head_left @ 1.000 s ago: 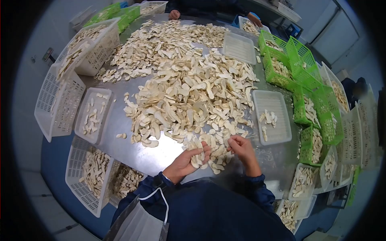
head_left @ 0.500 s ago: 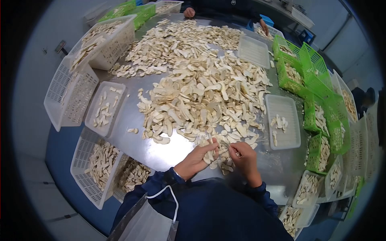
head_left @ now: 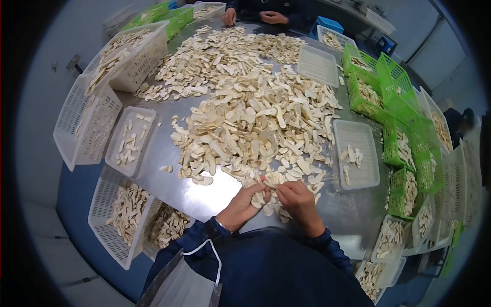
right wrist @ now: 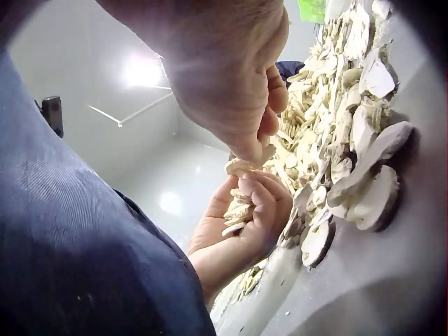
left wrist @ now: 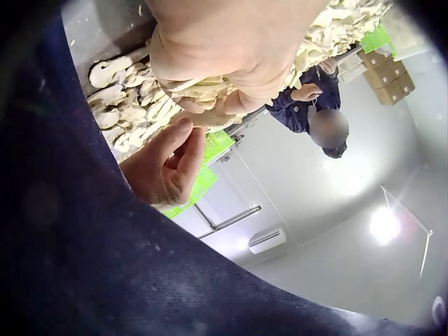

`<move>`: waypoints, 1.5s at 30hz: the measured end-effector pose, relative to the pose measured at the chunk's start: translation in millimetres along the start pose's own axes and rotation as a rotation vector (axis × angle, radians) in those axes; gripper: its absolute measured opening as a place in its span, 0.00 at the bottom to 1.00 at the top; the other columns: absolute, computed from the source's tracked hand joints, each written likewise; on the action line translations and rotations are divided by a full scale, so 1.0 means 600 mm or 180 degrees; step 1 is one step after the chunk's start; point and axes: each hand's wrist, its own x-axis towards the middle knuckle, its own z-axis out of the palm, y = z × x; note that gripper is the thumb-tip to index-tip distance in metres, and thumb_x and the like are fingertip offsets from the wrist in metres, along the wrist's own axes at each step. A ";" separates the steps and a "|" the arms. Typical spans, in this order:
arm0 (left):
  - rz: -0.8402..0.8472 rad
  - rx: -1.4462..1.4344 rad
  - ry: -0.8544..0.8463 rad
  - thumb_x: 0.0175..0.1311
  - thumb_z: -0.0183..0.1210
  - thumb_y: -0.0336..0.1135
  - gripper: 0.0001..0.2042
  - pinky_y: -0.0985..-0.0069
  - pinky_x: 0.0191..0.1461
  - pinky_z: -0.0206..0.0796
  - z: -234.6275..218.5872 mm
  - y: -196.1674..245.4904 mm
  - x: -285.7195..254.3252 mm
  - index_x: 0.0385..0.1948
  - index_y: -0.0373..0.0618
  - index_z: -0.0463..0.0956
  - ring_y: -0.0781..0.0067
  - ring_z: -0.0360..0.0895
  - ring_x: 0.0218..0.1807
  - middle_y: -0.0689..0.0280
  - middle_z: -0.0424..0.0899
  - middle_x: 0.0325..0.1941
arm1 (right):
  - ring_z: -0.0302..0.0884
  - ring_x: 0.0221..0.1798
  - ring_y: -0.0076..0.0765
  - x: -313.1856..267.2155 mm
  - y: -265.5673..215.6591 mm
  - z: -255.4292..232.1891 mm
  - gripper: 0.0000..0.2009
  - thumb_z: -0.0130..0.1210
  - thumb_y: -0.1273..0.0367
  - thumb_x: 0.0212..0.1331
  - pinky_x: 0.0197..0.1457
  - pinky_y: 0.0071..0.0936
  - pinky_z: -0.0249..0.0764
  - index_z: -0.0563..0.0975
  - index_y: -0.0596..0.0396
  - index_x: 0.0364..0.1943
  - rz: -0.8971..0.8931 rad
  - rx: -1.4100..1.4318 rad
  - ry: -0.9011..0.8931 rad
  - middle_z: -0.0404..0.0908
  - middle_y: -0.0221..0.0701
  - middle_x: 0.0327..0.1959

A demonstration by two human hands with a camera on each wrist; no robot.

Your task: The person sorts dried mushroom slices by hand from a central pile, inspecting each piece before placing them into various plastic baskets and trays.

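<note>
A large heap of pale dried mushroom slices (head_left: pixel 245 117) covers the middle of the steel table. At its near edge my left hand (head_left: pixel 239 205) curls round a small bundle of slices (right wrist: pixel 238 213), seen stacked in the palm in the right wrist view. My right hand (head_left: pixel 300 205) is right beside it, thumb and forefinger pinching one mushroom slice (right wrist: pixel 241 167) just over the left fingers. In the left wrist view the right hand (left wrist: pixel 168 168) has its fingertips close to the left hand (left wrist: pixel 231 49). Loose slices lie beneath both hands.
Shallow white trays with a few slices stand right (head_left: pixel 368 176) and left (head_left: pixel 118 165); another tray (head_left: pixel 318 64) lies beyond the heap. Green baskets (head_left: pixel 365 107) line the right edge, white perforated crates (head_left: pixel 92 128) the left. Across the table another person's hands (head_left: pixel 273 18) show.
My right hand has come left, up against the left hand, and pinches a slice there. Across the table, the other person's hand has left the white basket and come toward their body.
</note>
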 end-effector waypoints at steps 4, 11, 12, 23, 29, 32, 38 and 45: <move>0.0051 0.0084 0.0061 0.62 0.55 0.20 0.16 0.77 0.41 0.73 0.003 -0.002 0.001 0.51 0.41 0.68 0.72 0.77 0.39 0.61 0.76 0.44 | 0.79 0.35 0.36 -0.006 -0.001 -0.002 0.09 0.63 0.74 0.50 0.36 0.30 0.77 0.82 0.51 0.37 0.0083 0.0032 -0.0006 0.81 0.28 0.32; -0.0052 0.0024 -0.0061 0.62 0.55 0.20 0.16 0.78 0.40 0.72 -0.007 -0.010 0.002 0.51 0.40 0.67 0.72 0.77 0.38 0.61 0.76 0.44 | 0.80 0.35 0.36 -0.020 -0.004 -0.001 0.09 0.64 0.73 0.49 0.37 0.29 0.77 0.82 0.51 0.36 0.0130 -0.0014 -0.0018 0.80 0.29 0.32; -0.0061 0.0021 -0.0065 0.61 0.55 0.19 0.16 0.77 0.41 0.73 -0.010 -0.011 0.002 0.51 0.42 0.68 0.71 0.76 0.39 0.61 0.75 0.44 | 0.80 0.36 0.37 -0.021 -0.006 0.001 0.09 0.64 0.73 0.48 0.37 0.29 0.77 0.82 0.51 0.36 0.0128 -0.0010 -0.0018 0.81 0.29 0.32; 0.0066 0.0054 -0.0085 0.65 0.57 0.23 0.13 0.78 0.43 0.74 -0.013 -0.002 -0.010 0.49 0.47 0.70 0.74 0.75 0.40 0.61 0.75 0.45 | 0.77 0.30 0.22 -0.049 0.107 -0.034 0.08 0.57 0.70 0.64 0.33 0.19 0.73 0.79 0.59 0.43 0.2877 0.2869 0.1620 0.81 0.28 0.35; 0.0085 0.0188 -0.0048 0.68 0.56 0.26 0.10 0.79 0.43 0.73 -0.005 -0.007 -0.014 0.48 0.48 0.71 0.77 0.74 0.38 0.66 0.76 0.46 | 0.77 0.30 0.28 -0.035 0.134 -0.023 0.14 0.61 0.68 0.59 0.35 0.26 0.74 0.78 0.57 0.48 0.2234 0.0731 0.0738 0.81 0.33 0.38; -0.0059 -0.0050 -0.0134 0.69 0.56 0.30 0.07 0.80 0.40 0.71 -0.010 -0.008 -0.010 0.45 0.46 0.71 0.79 0.74 0.34 0.69 0.76 0.38 | 0.79 0.34 0.39 -0.022 0.126 -0.015 0.16 0.63 0.68 0.53 0.38 0.33 0.75 0.78 0.55 0.47 0.1641 -0.0459 0.0244 0.81 0.36 0.40; -0.0293 -0.0258 -0.0267 0.66 0.57 0.26 0.06 0.79 0.41 0.72 -0.032 -0.002 -0.007 0.42 0.47 0.73 0.75 0.74 0.36 0.68 0.76 0.37 | 0.80 0.33 0.42 -0.026 0.140 0.001 0.11 0.62 0.69 0.53 0.37 0.35 0.75 0.79 0.55 0.41 0.1819 -0.0312 0.0034 0.81 0.38 0.33; -0.0190 -0.0114 -0.0166 0.64 0.58 0.24 0.11 0.75 0.44 0.73 -0.037 -0.001 -0.007 0.46 0.48 0.73 0.71 0.77 0.41 0.64 0.78 0.44 | 0.79 0.28 0.33 -0.051 0.123 -0.031 0.08 0.61 0.68 0.55 0.34 0.28 0.75 0.80 0.57 0.36 0.2545 0.0143 -0.0197 0.81 0.35 0.27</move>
